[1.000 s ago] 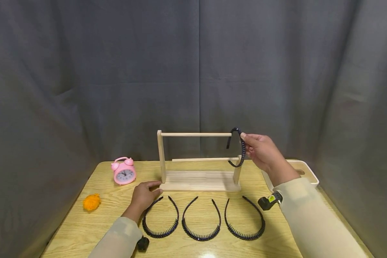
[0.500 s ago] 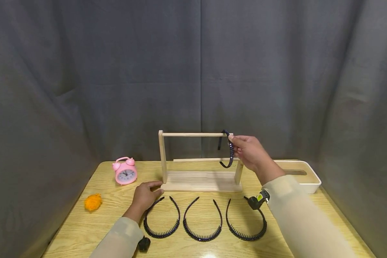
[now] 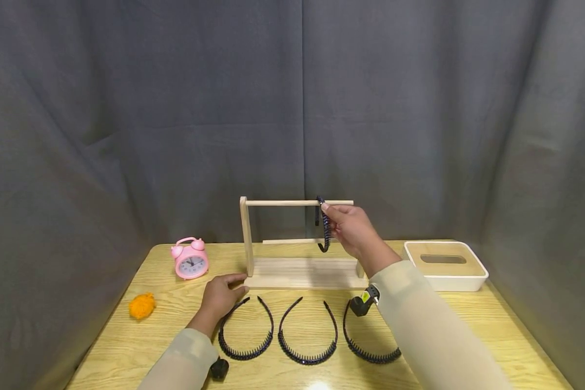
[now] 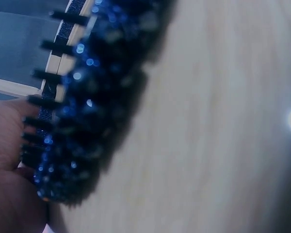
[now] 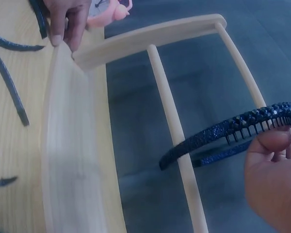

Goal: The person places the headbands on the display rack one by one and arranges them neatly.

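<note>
My right hand pinches a dark, toothed headband between thumb and fingers. The headband hangs over the top rod of a wooden rack, right of the rod's middle. In the right wrist view its studded, comb-toothed band shows, with both ends down near the lower rod. At the left end of the rack's base, my left hand grips the corner with thumb and fingers. Three similar headbands lie in front of the rack: a left one, a middle one and a right one, partly under my right forearm.
A pink alarm clock stands left of the rack, with an orange pompom nearer the front. On the right sits a white tissue box with a wooden lid. A grey curtain closes off the back and sides.
My right hand has moved left, carrying the headband from the right end of the top rod to a spot further along it. The left hand stays on the rack's base.
</note>
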### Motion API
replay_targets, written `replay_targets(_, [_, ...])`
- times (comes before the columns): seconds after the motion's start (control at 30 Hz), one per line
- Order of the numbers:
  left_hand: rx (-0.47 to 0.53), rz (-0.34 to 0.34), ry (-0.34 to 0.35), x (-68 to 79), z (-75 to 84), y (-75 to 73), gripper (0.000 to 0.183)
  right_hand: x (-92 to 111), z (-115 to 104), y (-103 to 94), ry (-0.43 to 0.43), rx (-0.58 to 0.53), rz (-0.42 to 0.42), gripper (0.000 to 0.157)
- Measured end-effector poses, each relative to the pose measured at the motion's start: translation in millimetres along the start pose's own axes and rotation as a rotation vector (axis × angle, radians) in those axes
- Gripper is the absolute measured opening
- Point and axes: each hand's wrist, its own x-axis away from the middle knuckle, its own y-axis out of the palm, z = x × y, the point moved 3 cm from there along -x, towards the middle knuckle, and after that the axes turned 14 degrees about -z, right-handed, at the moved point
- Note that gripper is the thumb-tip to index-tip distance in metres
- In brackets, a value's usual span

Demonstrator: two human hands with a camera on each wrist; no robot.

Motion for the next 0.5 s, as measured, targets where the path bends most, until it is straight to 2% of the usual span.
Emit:
replay_targets(0.2, [0.003, -0.001, 0.013, 2.1, 0.6, 2.2, 0.032, -5, 8, 8.7, 0.011, -0.037, 0.028, 0.026])
replay_targets(0.5, [0.003, 0.003, -0.005, 1.6, -0.4, 3.1, 0.032, -16, 15, 29.7, -0.033, -0.062, -0.013, 0.026])
